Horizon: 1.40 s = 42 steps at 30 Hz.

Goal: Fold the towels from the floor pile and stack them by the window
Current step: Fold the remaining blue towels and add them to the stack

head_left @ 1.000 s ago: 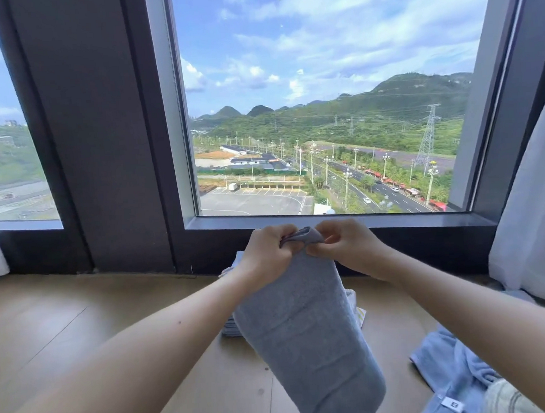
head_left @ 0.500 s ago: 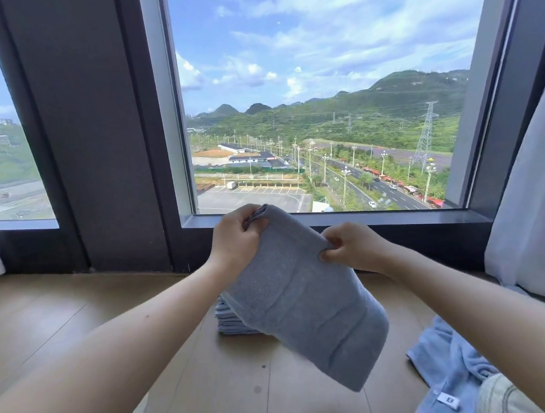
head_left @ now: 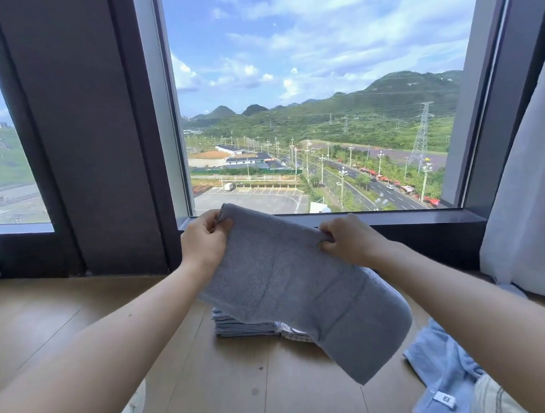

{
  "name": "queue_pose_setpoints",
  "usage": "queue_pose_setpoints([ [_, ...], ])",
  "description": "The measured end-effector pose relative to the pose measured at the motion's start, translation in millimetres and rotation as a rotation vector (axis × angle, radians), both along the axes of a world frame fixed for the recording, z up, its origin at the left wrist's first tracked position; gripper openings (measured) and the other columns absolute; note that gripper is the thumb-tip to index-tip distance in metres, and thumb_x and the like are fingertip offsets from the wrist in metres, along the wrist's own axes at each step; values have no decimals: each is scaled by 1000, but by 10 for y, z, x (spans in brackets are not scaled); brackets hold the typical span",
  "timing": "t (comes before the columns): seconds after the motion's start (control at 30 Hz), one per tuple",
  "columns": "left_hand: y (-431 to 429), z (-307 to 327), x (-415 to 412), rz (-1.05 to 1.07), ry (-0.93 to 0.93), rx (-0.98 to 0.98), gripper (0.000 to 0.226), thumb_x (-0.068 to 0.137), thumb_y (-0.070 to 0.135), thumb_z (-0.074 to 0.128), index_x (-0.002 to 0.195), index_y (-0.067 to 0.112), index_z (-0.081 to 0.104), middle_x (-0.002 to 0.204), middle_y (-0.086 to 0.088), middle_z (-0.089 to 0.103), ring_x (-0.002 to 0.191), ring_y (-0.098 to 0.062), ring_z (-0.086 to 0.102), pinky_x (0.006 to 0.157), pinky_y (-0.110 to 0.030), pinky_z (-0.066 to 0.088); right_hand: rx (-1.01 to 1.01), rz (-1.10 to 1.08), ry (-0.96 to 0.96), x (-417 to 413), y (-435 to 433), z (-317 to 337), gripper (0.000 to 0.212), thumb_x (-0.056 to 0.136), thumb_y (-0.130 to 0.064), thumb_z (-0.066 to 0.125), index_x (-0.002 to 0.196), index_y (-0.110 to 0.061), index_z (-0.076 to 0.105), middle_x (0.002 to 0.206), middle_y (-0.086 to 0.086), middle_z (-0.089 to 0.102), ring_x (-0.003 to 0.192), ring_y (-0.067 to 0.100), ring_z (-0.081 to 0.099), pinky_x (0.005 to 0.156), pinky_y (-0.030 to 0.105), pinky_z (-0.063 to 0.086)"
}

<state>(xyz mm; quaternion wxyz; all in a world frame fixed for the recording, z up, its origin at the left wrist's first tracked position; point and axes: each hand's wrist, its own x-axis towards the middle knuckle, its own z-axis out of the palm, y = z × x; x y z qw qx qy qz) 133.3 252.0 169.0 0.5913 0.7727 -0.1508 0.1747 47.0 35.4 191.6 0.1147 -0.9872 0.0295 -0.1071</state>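
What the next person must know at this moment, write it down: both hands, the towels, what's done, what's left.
Left hand: pinches the grey towel at its top left corner.
Right hand: pinches its top edge, further right.
Grey towel: held in the air, hanging over the stack.
Stack: folded towels on the floor below the window.
Done: several towels folded and stacked.
Left: finish the grey towel and lay it on the stack, then fold the light blue towel, crumpled on the floor at right.
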Motion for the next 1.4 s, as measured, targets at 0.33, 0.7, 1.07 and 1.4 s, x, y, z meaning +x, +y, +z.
queue_pose_setpoints([
  [0.33,190,-58,148,71,44,-81,13,91,21,60,79,22,64,81,-4,63,75,-17,50,72,-31,42,-61,-20,50,-67,-197,-100,16,92,-16,50,76,-13,49,86,1,46,78,20,47,65,28,35],
  [0.7,240,-80,222,128,157,-157,11,92,20,58,83,17,64,84,-4,61,78,-20,50,72,-32,41,127,65,-3,-102,-210,-108,10,98,-26,44,102,-18,44,85,1,51,67,13,47,56,21,35],
  [1.07,349,-87,229,194,157,-108,10,93,21,56,90,16,64,88,-3,62,83,-19,51,72,-29,39,125,102,106,-133,-276,-35,32,78,-37,72,73,-7,61,65,-2,52,60,11,44,56,22,32],
  [1.4,435,-103,265,278,183,-93,17,93,21,56,103,13,67,92,-2,61,85,-19,51,73,-27,37,35,-28,188,-148,-527,-61,24,87,-29,63,97,-8,67,95,3,60,86,17,53,69,25,40],
])
